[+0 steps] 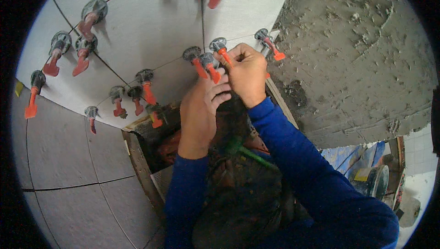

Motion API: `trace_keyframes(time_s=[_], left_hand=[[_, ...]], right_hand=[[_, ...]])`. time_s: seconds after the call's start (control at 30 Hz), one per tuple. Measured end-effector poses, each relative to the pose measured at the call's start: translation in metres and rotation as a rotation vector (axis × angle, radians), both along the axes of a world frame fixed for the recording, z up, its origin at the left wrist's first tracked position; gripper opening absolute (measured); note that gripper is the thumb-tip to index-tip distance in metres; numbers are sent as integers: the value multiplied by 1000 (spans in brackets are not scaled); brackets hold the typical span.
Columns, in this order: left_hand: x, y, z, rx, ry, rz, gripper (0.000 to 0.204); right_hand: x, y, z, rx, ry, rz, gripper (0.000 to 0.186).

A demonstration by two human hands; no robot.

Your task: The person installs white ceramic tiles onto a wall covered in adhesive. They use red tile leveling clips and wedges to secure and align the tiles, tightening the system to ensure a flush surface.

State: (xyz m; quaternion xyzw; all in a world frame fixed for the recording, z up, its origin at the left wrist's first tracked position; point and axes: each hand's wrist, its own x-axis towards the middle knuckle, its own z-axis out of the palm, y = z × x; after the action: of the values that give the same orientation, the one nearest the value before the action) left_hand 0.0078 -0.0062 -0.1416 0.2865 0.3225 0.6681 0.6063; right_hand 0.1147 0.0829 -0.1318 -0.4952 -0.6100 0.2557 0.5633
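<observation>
Pale grey wall tiles (151, 29) carry tile leveling clips, each a round mortar-smeared disc with a red or orange T-shaped handle. My right hand (250, 72) is at the tiles' lower edge, thumb and bent index finger pinching the orange handle of one tile leveling clip (219, 46). Just to its left, my left hand (199, 111) reaches up beside two more clips, the nearer being a leveling clip (210, 63) over its fingertips. Its fingers are stretched and a little apart, with nothing seen in them; its thumb is hidden. Another orange-handled clip (268, 40) sits right of my right hand.
Rough wet mortar (348, 52) covers the surface at the right. Darker grey tiles (64, 148) lie at the lower left. Below my hands is a dark gap with wooden edging (140, 166) and a green-handled tool (256, 156). A bucket (378, 182) stands at the lower right.
</observation>
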Motion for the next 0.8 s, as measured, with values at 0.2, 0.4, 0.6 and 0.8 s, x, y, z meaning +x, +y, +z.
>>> trace_keyframes(time_s=[0.2,0.4,0.6,0.8], left_hand=[[7,11,1,-41,-111,108,44],[12,6,6,38,3,257,34],[12,13,15,-88,25,322,34],[8,29,10,-70,-74,248,34]], right_hand=[[11,-10,11,-66,36,144,23],[24,-66,22,-40,38,367,27],[9,-59,20,-51,-54,305,35],[1,-51,6,140,-163,324,30]])
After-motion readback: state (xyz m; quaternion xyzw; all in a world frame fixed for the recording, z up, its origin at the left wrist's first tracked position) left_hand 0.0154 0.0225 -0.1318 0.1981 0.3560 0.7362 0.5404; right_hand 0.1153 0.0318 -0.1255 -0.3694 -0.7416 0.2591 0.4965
